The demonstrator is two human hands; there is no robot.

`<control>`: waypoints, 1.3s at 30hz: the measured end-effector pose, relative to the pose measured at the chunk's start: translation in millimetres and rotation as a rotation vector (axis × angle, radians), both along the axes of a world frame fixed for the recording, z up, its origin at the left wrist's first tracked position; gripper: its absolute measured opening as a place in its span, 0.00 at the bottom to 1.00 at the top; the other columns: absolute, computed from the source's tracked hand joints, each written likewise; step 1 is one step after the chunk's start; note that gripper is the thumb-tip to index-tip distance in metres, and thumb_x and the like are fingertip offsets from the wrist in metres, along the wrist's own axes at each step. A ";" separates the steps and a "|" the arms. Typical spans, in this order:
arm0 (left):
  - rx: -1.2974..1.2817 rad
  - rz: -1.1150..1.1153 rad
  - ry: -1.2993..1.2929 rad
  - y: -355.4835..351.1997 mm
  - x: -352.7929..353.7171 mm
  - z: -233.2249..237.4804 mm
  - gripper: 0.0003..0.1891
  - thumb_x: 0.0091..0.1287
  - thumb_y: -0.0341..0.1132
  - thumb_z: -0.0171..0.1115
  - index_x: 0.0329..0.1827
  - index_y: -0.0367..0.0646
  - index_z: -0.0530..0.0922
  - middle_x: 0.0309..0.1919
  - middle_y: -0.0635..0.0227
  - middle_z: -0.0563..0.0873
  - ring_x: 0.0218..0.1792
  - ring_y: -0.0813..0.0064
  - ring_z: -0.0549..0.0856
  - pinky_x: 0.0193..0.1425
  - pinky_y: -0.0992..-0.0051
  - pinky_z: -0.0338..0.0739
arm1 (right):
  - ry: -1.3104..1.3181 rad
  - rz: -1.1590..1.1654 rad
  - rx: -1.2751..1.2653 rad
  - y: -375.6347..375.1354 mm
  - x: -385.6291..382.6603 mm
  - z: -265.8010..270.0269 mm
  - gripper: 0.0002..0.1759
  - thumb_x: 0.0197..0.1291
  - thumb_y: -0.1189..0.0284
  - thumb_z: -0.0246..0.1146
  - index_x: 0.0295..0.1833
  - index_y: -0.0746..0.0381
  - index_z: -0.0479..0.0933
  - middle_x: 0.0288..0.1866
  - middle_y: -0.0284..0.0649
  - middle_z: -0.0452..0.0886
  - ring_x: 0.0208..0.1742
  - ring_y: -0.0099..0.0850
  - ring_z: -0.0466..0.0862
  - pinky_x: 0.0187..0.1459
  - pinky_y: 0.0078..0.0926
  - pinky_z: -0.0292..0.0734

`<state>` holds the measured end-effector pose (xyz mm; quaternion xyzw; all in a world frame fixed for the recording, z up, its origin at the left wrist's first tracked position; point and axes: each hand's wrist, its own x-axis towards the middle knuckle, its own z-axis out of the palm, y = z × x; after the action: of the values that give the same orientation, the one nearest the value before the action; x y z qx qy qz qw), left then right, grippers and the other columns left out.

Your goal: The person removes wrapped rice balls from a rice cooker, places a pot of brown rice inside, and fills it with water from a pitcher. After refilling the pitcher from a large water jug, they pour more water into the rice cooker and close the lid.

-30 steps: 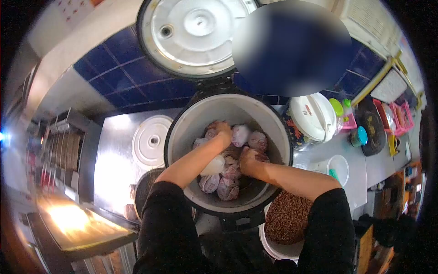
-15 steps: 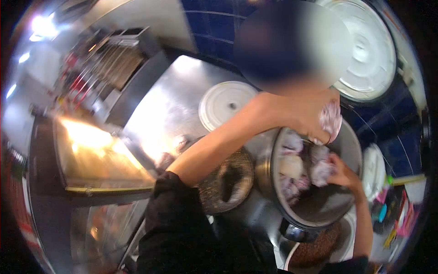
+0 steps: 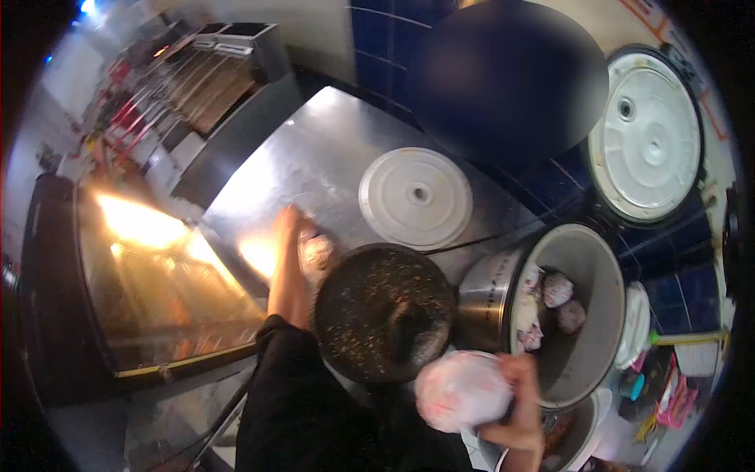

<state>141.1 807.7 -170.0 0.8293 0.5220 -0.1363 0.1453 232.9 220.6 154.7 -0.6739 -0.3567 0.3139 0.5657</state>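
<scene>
Low in front of me, my right hand (image 3: pixel 517 405) grips a rounded, whitish-pink lump (image 3: pixel 462 391) that looks like frozen meat. Beside it stands a deep steel pot (image 3: pixel 481 295), with several similar frosty lumps (image 3: pixel 558 289) inside. My left hand (image 3: pixel 291 224) is out over the steel counter (image 3: pixel 314 157), next to a brownish lump (image 3: pixel 317 252); blur and the angle hide its fingers. Between my arms lies a dark round vessel (image 3: pixel 370 315) strewn with small flakes, with a dark shape near its middle.
A flat white lid (image 3: pixel 417 197) lies on the counter; a larger white lid (image 3: pixel 649 141) leans at the tiled wall. A lit glass-fronted cabinet (image 3: pixel 173 291) stands at left. Under the pot is a bucket (image 3: pixel 594 429) with reddish-brown contents. A cable (image 3: pixel 487 241) crosses the counter.
My left hand has swung from above the pot, where it held a pinkish lump, leftward to the counter. My right hand has come out of the pot with a lump.
</scene>
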 end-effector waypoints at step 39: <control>-0.221 -1.394 -0.859 -435.1 190.3 377.1 0.10 0.60 0.29 0.63 0.45 0.40 0.80 0.45 0.56 0.84 0.49 0.55 0.83 0.53 0.65 0.78 | -0.785 0.576 -0.824 -87.1 204.7 -153.9 0.63 0.41 0.45 0.75 0.76 0.63 0.49 0.67 0.58 0.66 0.67 0.52 0.70 0.65 0.43 0.69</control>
<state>331.4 372.6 207.1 0.9237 -0.2295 0.0832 0.2952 437.6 133.5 0.8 -0.7781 -0.5545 0.2945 -0.0197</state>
